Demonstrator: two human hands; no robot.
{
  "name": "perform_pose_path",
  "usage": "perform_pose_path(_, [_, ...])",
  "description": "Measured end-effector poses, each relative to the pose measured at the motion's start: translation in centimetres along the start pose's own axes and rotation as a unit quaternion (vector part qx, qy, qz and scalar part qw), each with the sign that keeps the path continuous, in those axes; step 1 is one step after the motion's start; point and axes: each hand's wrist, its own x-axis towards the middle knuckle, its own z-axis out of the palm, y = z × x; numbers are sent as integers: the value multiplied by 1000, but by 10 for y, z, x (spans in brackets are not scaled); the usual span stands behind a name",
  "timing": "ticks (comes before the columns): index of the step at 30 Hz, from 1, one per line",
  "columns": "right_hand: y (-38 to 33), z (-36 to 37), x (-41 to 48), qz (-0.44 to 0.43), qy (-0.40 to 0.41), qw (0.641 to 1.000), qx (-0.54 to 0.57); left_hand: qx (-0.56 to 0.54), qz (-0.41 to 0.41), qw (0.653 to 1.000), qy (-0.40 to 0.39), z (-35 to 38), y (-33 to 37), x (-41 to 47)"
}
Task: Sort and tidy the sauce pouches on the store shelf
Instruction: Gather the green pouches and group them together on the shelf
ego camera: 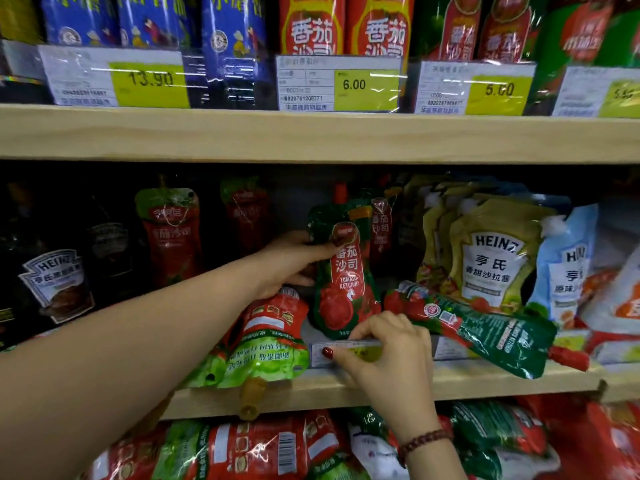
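Red-and-green ketchup pouch (341,271) is being propped upright mid-shelf, the left hand (291,263) clamping its upper left edge, likely to square it. Left of that grip, one pouch (263,344) is lying flat, spout hanging over the shelf lip (485,379). Below, the right hand (388,344) is pinching one price tag (346,351), perhaps steadying it; right of it, a second pouch (485,327) is lying toppled.

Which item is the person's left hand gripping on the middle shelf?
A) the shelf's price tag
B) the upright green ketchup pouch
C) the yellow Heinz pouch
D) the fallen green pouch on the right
B: the left hand wraps its fingers around the upright green ketchup pouch, holding it standing.
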Motion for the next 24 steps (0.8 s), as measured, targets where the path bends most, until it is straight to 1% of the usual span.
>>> perform_pose_path(3, [1,0,1,2,0,1000,1,59,-1,998,-39,13,-7,2])
perform_pose_path(7, [2,0,1,-4,-5,1000,0,76,3,997,-22,20,-10,9])
perform_pose_path(10, [4,1,1,-11,-4,1000,6,59,-11,998,11,15,-10,15])
perform_pose_path(14, [6,2,2,-19,3,1000,9,-3,-15,999,40,12,-6,31])
perform_pose_path(19, [8,3,3,-23,4,1000,15,-4,-11,999,33,26,6,63])
perform_pose_path(24, [10,6,3,-27,17,999,16,-14,-25,1000,13,55,-7,86])
